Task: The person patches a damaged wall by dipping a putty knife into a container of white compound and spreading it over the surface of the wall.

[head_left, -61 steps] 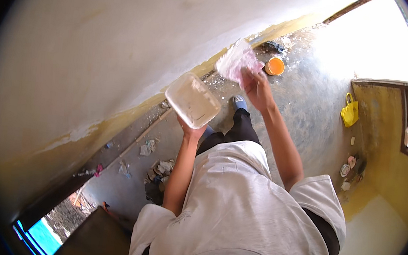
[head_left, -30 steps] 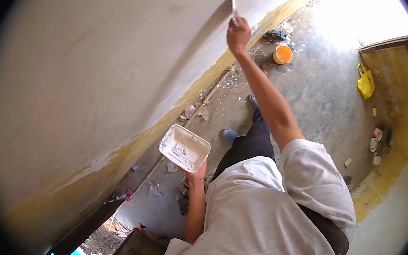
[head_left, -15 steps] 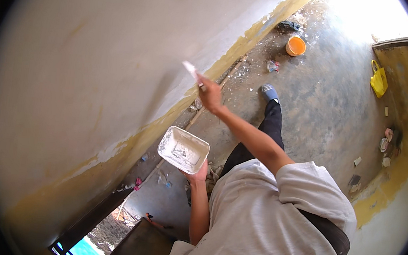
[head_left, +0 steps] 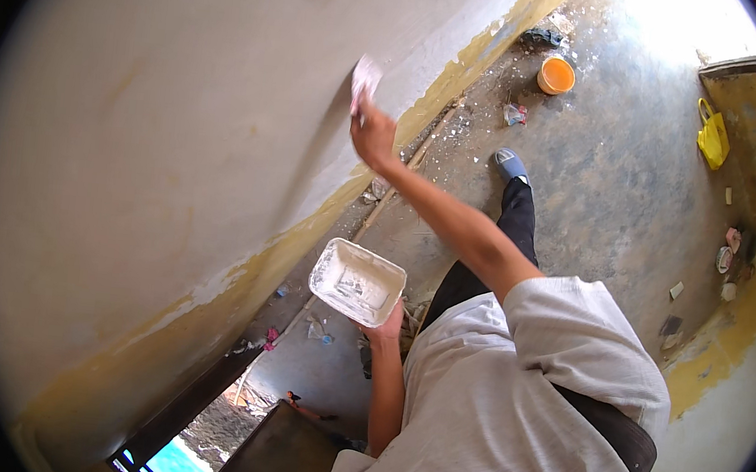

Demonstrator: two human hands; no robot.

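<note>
My right hand (head_left: pixel 374 135) is closed around the handle of a flat, wide-ended whitish tool that looks like a putty knife (head_left: pixel 365 80). Its broad end is at the pale wall (head_left: pixel 200 101); motion blur hides whether it touches. Lower down, my left hand (head_left: pixel 385 325) grips a white rectangular tub (head_left: pixel 358 281) from below at its near corner. The tub is tilted so its inside shows, with white paste smeared over the bottom and walls. Most of the left fingers are hidden behind the tub.
On the concrete floor (head_left: pixel 619 186) stand an orange bucket (head_left: pixel 556 76) and, by the far wall, a yellow bag (head_left: pixel 712 136). Debris and a thin pole (head_left: pixel 388 196) lie along the wall base. A dark-framed opening (head_left: pixel 196 428) is at lower left.
My right hand has moved up and left along the wall with the putty knife, whose flat face now shows more. The tub in my left hand sits slightly further right in view.
</note>
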